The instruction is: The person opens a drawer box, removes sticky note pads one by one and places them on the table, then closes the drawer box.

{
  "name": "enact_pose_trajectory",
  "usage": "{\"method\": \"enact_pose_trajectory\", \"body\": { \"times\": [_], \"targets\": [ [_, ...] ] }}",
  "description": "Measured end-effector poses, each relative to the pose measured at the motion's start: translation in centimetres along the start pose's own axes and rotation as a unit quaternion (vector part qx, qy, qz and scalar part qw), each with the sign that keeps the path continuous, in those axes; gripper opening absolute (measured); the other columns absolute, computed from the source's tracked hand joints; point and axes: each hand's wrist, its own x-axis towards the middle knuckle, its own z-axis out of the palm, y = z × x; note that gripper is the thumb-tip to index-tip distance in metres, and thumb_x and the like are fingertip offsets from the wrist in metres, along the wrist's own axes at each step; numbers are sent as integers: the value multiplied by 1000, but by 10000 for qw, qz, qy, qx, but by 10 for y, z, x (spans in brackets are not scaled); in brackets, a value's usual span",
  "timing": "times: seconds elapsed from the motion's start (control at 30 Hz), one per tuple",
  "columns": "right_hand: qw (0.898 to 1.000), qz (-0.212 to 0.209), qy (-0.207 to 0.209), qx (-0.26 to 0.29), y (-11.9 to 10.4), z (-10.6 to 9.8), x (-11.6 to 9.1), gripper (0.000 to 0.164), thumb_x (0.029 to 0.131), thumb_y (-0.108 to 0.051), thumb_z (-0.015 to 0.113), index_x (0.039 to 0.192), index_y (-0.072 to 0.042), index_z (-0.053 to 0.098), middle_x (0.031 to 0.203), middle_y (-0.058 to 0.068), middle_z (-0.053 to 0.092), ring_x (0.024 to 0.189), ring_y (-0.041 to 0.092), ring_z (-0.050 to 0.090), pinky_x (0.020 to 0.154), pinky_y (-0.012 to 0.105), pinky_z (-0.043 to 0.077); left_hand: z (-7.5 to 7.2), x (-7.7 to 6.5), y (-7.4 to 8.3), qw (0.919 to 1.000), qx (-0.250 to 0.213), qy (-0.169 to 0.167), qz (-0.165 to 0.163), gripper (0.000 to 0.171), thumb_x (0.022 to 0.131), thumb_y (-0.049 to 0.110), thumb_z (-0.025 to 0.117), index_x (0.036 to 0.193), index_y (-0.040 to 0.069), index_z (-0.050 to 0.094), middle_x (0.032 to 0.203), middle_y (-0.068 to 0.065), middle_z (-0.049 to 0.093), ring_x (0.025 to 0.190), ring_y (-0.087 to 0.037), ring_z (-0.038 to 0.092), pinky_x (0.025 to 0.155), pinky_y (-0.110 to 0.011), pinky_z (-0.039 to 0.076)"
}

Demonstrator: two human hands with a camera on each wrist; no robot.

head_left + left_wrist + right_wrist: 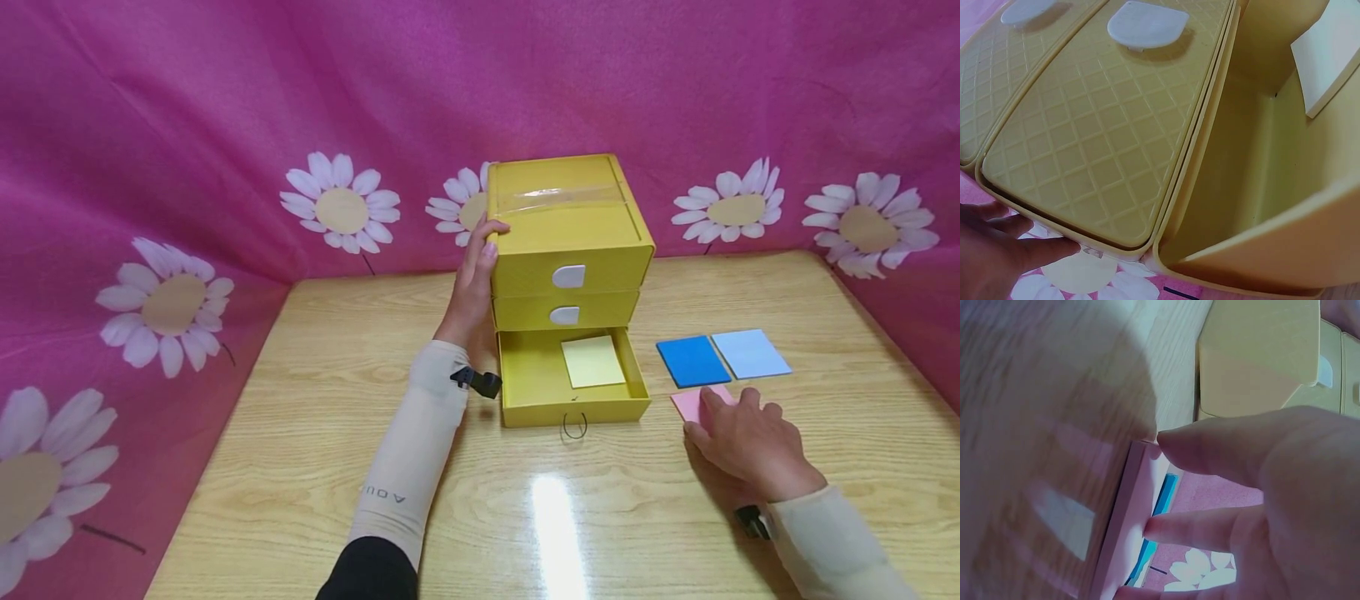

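Note:
A small yellow drawer cabinet [572,225] stands on the table, its bottom drawer [528,367] pulled out. Inside that drawer lies a pale yellow sticky note pad [592,362]. My left hand [472,287] rests against the cabinet's left side, fingers mostly straight and fingertips at the top front corner. To the right of the drawer, my right hand [750,437] pinches a pink sticky note pad [686,403], thumb at its edge and fingers on top. The pad [1125,519] lies low at the tabletop in the right wrist view; the hand partly hides it.
Just beyond the pink pad lie a dark blue sticky note pad [693,361] and a light blue one [750,353]. A ring-shaped pull [575,426] is on the open drawer's front. Two upper drawers with white tabs [568,277] are closed. A flowered pink cloth [600,75] hangs behind.

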Motion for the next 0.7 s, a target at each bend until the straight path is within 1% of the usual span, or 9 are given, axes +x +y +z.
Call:
{"method": "enact_pose_trajectory", "body": {
  "times": [0.1,0.17,0.3,0.4,0.53,0.7],
  "targets": [
    [9999,-35,99,2,0,1,0,48,89,-41,58,115,-2,49,85,29,42,70,45,45,49,50,39,0,0,2,10000,-27,-11,-13,43,99,38,30,133,15,43,161,-8,12,146,-19,13,115,-51,12],
    [9999,-38,140,6,-1,2,0,47,88,-41,58,113,-2,49,85,29,42,70,45,45,49,50,38,-1,-1,6,10000,-49,-27,-38,42,99,33,30,133,12,42,161,-12,11,146,-21,13,115,-52,12],
    [9998,-32,189,-4,-1,3,-1,47,89,-41,58,113,-1,48,84,30,42,70,46,45,48,51,38,-1,-7,27,10000,-37,-66,-64,41,99,26,29,132,6,41,159,-19,11,146,-25,12,115,-52,11],
    [9998,-37,209,-15,-1,3,-1,47,89,-40,58,113,-1,47,84,30,42,69,46,46,48,50,38,-2,-11,40,9999,-9,-92,-116,41,99,25,29,132,4,40,159,-20,12,146,-26,13,115,-52,12],
    [9998,-9,193,-11,-1,3,-1,45,89,-41,58,108,-1,46,83,29,42,69,46,46,48,50,38,-2,-12,44,9997,-45,-118,-216,41,99,26,29,133,5,40,159,-19,11,145,-27,14,114,-53,14],
    [9997,83,233,18,2,4,0,44,89,-41,58,103,0,46,82,30,42,70,48,45,48,51,38,-2,-11,43,9992,-278,-145,-232,41,99,27,30,133,5,40,160,-16,10,144,-26,17,114,-50,17]
  ]
}}
